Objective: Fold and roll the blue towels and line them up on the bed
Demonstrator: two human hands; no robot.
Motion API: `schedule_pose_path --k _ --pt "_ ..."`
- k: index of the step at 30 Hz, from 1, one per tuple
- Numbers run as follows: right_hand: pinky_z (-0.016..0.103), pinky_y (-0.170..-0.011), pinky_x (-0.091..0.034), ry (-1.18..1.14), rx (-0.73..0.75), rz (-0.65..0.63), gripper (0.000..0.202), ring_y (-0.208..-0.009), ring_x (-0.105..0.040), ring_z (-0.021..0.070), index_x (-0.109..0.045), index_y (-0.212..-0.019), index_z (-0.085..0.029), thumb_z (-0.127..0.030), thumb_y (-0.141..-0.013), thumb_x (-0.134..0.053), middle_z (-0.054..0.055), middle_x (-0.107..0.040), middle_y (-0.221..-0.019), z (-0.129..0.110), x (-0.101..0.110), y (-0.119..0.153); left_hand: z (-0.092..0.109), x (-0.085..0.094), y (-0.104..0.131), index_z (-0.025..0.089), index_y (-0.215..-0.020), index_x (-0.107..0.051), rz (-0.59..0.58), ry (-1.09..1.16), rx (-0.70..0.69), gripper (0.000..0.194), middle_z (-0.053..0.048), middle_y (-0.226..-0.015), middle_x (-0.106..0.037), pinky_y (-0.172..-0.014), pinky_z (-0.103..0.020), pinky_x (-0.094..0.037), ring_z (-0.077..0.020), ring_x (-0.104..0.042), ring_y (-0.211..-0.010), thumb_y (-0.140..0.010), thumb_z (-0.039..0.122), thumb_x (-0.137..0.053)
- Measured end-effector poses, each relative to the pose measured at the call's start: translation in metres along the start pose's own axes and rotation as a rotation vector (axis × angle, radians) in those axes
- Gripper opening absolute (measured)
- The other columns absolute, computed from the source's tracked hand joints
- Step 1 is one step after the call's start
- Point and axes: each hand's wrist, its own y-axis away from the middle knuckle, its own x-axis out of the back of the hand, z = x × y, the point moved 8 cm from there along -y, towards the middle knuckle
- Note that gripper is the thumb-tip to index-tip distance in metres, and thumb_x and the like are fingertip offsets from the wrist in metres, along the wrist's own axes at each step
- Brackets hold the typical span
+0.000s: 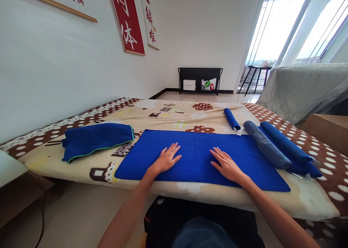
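Note:
A blue towel (194, 153) lies spread flat along the near edge of the bed. My left hand (165, 159) rests on its left half, palm down, fingers apart. On the right half lies my right hand (225, 164), also flat with spread fingers. Neither hand grips anything. To the left, a loosely folded blue cloth (98, 139) with green edging sits apart from the towel. A rolled grey towel (266, 144) with lettering touches the right end of the spread towel. Beside it are rolled blue towels (288, 143), and a smaller blue roll (231, 119) lies beyond the far edge.
A patterned blanket (163, 123) with a brown dotted border covers the bed. At the left edge stands a white-topped table (11, 168). A cardboard box (326, 132) and a sheet-covered piece of furniture (307, 88) are on the right. A black rack (200, 74) stands by the far wall.

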Motion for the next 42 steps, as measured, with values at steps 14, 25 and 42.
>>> schedule_pose_path --k 14,25,42 --pt "0.047 -0.121 -0.020 0.085 -0.396 0.005 0.067 -0.149 -0.023 0.0249 -0.038 -0.150 -0.014 -0.053 -0.097 -0.026 0.012 -0.030 -0.158 0.180 0.035 0.013 -0.164 0.043 -0.005 0.023 -0.155 -0.028 0.068 -0.149 0.533 0.064 -0.008 -0.163 -0.019 -0.118 -0.057 -0.016 -0.0269 -0.017 -0.151 -0.099 0.053 -0.020" --pt "0.038 -0.121 -0.021 0.021 -0.151 -0.012 0.070 -0.150 -0.021 0.0212 -0.036 -0.152 -0.016 -0.059 -0.098 -0.024 0.009 -0.029 -0.159 0.064 -0.009 -0.085 -0.055 0.010 -0.084 0.026 -0.155 -0.028 -0.007 -0.133 0.253 0.059 -0.005 -0.164 -0.020 -0.119 -0.050 -0.017 -0.0234 -0.015 -0.151 -0.100 0.049 -0.023" --pt "0.048 -0.121 -0.016 0.101 -0.463 -0.019 0.063 -0.150 -0.018 0.0223 -0.035 -0.152 -0.023 -0.054 -0.099 -0.020 0.008 -0.026 -0.160 0.194 0.016 -0.060 -0.107 0.011 -0.116 0.030 -0.151 -0.035 0.060 -0.105 0.363 0.059 -0.002 -0.162 -0.026 -0.120 -0.050 -0.017 -0.0229 -0.019 -0.151 -0.098 0.053 -0.023"
